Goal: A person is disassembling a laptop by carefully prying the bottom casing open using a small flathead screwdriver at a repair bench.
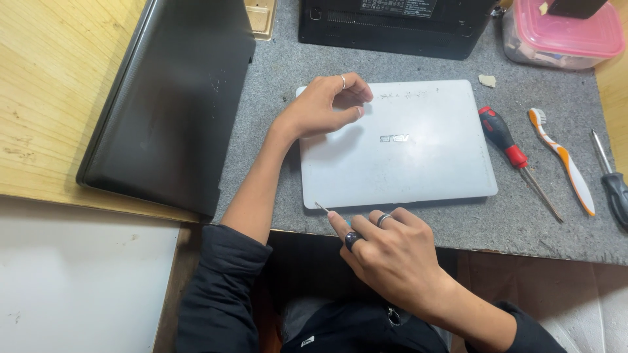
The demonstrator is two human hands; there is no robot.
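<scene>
A closed white laptop (418, 150) lies flat on a grey felt mat (275, 104). My left hand (325, 104) rests over its far left corner, fingers curled loosely with thumb and fingertips nearly touching; nothing shows inside them. My right hand (386, 245) sits at the laptop's near edge, gripping a small screwdriver (337, 225) with a dark handle. Its thin metal tip points at the laptop's near left corner. Rings are on fingers of both hands.
A closed black laptop (173, 98) lies to the left on the wooden bench. Another black laptop (392, 26) sits at the back. Right of the white laptop: a red-and-black screwdriver (507, 147), an orange-white toothbrush (566, 160), a dark screwdriver (611, 180), a pink-lidded box (566, 33).
</scene>
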